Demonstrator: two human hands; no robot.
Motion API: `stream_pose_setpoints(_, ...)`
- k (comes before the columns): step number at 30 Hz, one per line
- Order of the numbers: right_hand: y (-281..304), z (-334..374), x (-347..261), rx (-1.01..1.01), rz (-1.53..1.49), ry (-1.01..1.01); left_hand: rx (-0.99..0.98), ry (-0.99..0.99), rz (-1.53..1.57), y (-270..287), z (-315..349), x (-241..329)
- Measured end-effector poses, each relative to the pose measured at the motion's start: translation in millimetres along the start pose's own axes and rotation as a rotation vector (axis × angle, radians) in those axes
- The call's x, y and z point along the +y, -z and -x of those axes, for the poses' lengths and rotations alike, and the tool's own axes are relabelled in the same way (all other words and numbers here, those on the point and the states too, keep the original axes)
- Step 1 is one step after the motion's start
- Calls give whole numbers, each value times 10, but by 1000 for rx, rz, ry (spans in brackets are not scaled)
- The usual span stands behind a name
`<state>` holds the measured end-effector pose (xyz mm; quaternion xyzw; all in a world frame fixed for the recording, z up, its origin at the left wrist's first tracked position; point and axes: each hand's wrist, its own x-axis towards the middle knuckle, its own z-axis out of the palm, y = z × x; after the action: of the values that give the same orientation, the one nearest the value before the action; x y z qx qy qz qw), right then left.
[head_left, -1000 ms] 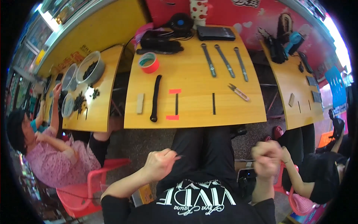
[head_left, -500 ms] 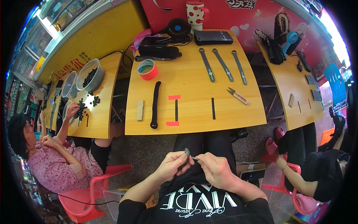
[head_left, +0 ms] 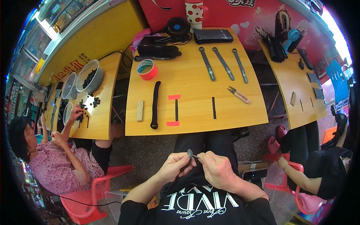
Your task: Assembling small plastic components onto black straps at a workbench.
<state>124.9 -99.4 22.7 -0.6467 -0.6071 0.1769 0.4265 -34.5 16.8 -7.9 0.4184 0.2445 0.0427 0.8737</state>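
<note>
Above my lap, my left hand (head_left: 174, 167) is closed on a dark grey strap (head_left: 189, 153), its rounded end standing up between thumb and fingers. The rest of the strap is mostly hidden by the hand. My right hand (head_left: 218, 168) pinches a thin rod-like tool (head_left: 196, 156), whose tip points left and meets or nearly meets the strap's end. Its kind is too small to tell. On the table in front lie several similar grey straps (head_left: 207, 64), a longer black strap (head_left: 156, 105) and a pair of thread snips (head_left: 239, 95).
The wooden table (head_left: 232, 122) bears a red tape roll (head_left: 153, 72), a beige block (head_left: 140, 111), narrow black strips (head_left: 214, 108), a black pouch (head_left: 213, 36), a small fan (head_left: 177, 28) and a spotted cup (head_left: 194, 15). People sit at tables on both sides; small black parts (head_left: 96, 102) lie at left.
My right hand has shifted slightly left, bringing the thin tool closer to the strap's end. My left hand keeps its hold. The whole view has moved a little.
</note>
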Motion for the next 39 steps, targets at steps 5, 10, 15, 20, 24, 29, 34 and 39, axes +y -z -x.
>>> stream_pose_setpoints(5,20,-1,-6,6,26,4,4,-27,14,-2,-4,-31)
stream_pose_setpoints(10,26,12,-2,-1,30,-1,5,-5,-30,3,-10,-42)
stream_pose_setpoints(15,53,6,-24,-27,62,-14,31,-25,-69,-19,-12,-54)
stream_pose_setpoints(20,64,26,-29,3,85,-11,36,-37,-58,-21,-18,-50)
stream_pose_setpoints(24,61,23,-29,-12,82,-6,43,-21,-50,-21,-16,-61)
stream_pose_setpoints(29,56,30,-17,-44,126,-10,60,-26,-100,-29,-20,-57)
stream_pose_setpoints(34,81,17,-37,-113,189,-24,93,-180,-319,-28,-33,-121)
stream_pose_setpoints(39,-6,46,99,-47,39,22,32,-252,-563,-50,-16,-39)
